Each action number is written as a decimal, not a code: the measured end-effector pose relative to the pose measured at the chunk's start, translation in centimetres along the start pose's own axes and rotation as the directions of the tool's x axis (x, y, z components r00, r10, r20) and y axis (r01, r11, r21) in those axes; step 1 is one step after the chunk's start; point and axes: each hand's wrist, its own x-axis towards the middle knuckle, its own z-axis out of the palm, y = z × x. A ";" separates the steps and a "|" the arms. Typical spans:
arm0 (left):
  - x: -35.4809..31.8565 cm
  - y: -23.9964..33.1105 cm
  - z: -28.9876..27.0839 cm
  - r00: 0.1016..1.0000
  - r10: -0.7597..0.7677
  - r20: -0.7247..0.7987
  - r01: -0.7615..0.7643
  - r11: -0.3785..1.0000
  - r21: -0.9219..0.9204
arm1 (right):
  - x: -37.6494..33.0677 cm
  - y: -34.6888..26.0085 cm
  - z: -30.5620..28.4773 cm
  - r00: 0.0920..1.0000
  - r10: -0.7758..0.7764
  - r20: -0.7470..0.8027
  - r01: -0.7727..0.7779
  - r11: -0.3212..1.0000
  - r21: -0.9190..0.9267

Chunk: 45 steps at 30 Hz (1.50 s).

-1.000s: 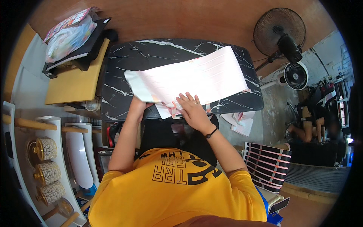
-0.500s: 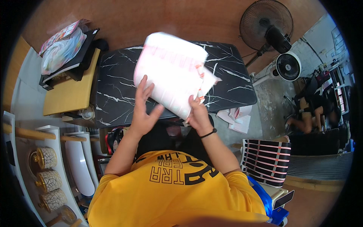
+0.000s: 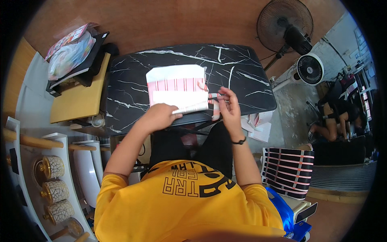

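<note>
Pink-and-white striped paper (image 3: 174, 85) lies on the near half of the black marbled table (image 3: 133, 82), its lower part folded over into a white flap. My left hand (image 3: 160, 117) is closed on the near left edge of that fold, with the thumb along it. Narrow strips (image 3: 215, 105) with red and greenish marks stick out from the paper's right side. Beside them is my right hand (image 3: 229, 108), its fingers apart and its fingertips at the ends of the strips. Whether it touches them is hard to make out.
Loose pink-and-white paper (image 3: 260, 126) lies on the floor right of the table. A wooden stand (image 3: 76, 107) on the left bears a plastic bag (image 3: 72, 54). Two fans (image 3: 309, 69) stand at the back right, and a person (image 3: 342, 117) crouches far right.
The striped paper has come down from the air onto the table and its near part is folded over. My left hand has closed on the fold; my right hand has moved to the strips.
</note>
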 end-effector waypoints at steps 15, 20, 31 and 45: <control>3.9 -6.1 -1.6 0.984 -0.038 0.177 0.161 0.622 -0.766 | 1.8 3.5 4.7 0.998 -0.019 0.062 0.050 0.832 -0.553; -1.6 -1.8 -2.2 0.781 -0.225 -0.582 0.257 0.966 -0.027 | 2.6 4.5 5.2 0.999 -0.008 -0.051 -0.025 0.787 -0.617; -0.4 -0.5 6.5 0.948 -0.093 -0.303 0.151 0.974 0.171 | 2.7 0.6 6.6 0.996 0.032 -0.080 -0.086 0.505 -0.859; -3.1 1.0 7.9 0.910 0.219 -0.352 -0.104 0.942 0.318 | -7.3 2.6 1.1 0.870 -0.162 0.466 0.494 0.298 -0.817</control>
